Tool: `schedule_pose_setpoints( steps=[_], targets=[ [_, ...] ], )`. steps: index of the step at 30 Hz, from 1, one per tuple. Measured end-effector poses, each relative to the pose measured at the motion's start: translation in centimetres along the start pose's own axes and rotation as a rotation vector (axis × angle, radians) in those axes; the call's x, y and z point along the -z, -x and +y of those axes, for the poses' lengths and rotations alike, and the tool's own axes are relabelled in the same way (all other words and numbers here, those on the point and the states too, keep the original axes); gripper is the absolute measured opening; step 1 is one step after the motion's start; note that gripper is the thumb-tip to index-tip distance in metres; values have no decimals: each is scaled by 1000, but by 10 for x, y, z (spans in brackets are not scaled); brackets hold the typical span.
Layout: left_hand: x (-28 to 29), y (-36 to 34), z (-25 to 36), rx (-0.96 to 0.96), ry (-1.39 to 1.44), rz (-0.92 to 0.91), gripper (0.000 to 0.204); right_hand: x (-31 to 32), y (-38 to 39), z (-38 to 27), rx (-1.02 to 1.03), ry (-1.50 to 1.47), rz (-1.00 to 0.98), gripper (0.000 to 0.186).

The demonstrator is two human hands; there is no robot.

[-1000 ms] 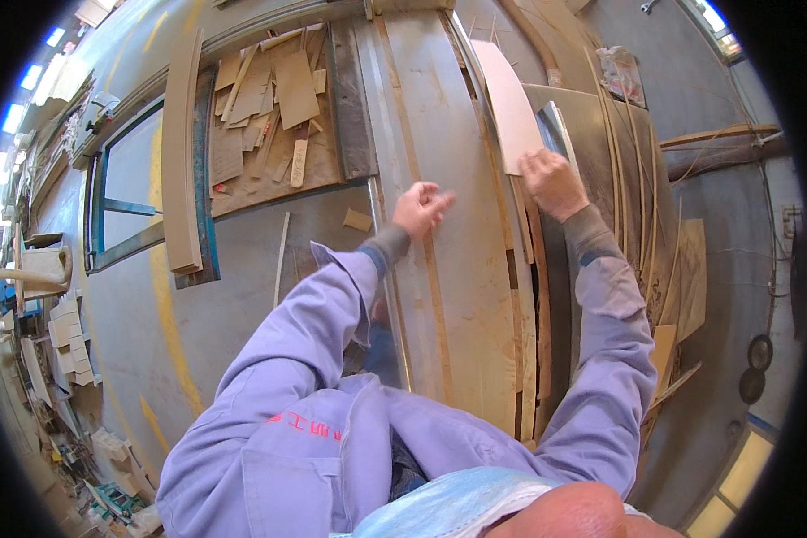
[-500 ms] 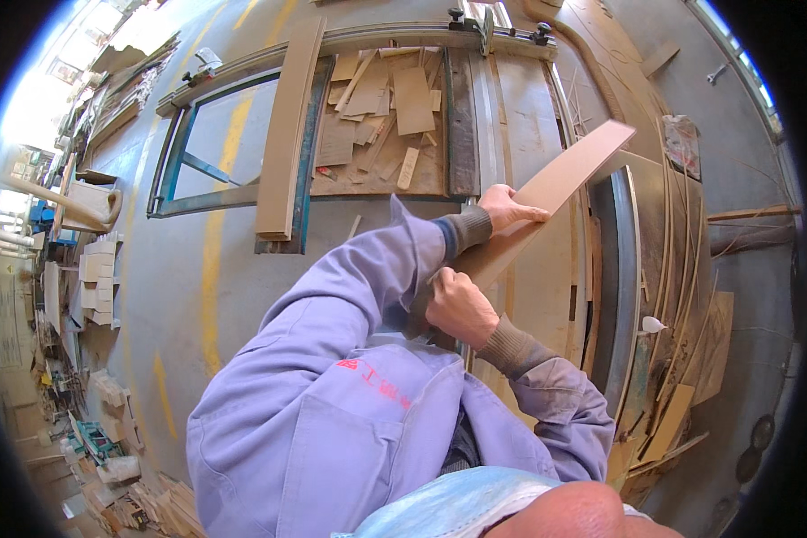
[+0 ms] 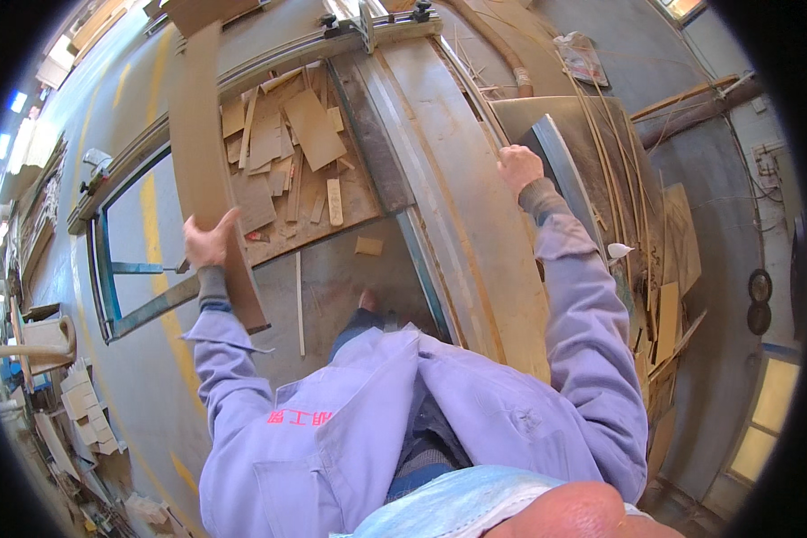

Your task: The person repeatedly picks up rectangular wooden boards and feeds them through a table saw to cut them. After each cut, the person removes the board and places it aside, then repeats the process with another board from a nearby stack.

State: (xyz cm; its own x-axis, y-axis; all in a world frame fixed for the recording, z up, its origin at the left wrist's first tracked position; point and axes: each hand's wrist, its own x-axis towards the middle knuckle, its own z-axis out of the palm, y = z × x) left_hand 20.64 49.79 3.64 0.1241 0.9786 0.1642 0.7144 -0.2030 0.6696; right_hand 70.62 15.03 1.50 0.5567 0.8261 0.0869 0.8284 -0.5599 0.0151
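Observation:
My left hand (image 3: 208, 240) is closed over the edges of a long brown board (image 3: 208, 148), its thumb lying across the top face. The board rests lengthwise over the blue-green side frame (image 3: 157, 300) on my left, with its near end angled towards me. Out to the right, my right hand (image 3: 518, 169) is curled in a fist at the far-right edge of the grey saw table (image 3: 448, 179), beside a long narrow rail (image 3: 475, 100). Whatever its fingers close on is hidden.
Flat offcuts (image 3: 314, 130) lie on a brown panel between the side frame and the saw table. A metal fence bar (image 3: 368, 27) crosses at the far side. Long thin strips (image 3: 614, 152) lean at right. A pale stick (image 3: 299, 305) lies on the floor.
My hands have parted: the left swung left onto the board on the side frame, the right moved to the table's right edge. The board both held over the saw table is gone from there.

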Motion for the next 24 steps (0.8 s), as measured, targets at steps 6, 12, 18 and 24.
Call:
schedule_pose_setpoints(
  steps=[6, 12, 18, 24],
  targets=[
    [11, -32, -47, 232, -193, -31, 95, -58, -21, 50, -303, 31, -229, 17],
    [-16, -33, -65, 250, -349, -4, 92, -57, -44, 50, -395, -8, -235, 22],
    [-38, -19, -73, 169, -590, 72, 90, -52, -54, 45, -434, -39, -246, 27],
    [-56, -18, -87, 28, -513, 147, 85, -39, -44, 63, -483, -486, -197, 26]
  ],
)
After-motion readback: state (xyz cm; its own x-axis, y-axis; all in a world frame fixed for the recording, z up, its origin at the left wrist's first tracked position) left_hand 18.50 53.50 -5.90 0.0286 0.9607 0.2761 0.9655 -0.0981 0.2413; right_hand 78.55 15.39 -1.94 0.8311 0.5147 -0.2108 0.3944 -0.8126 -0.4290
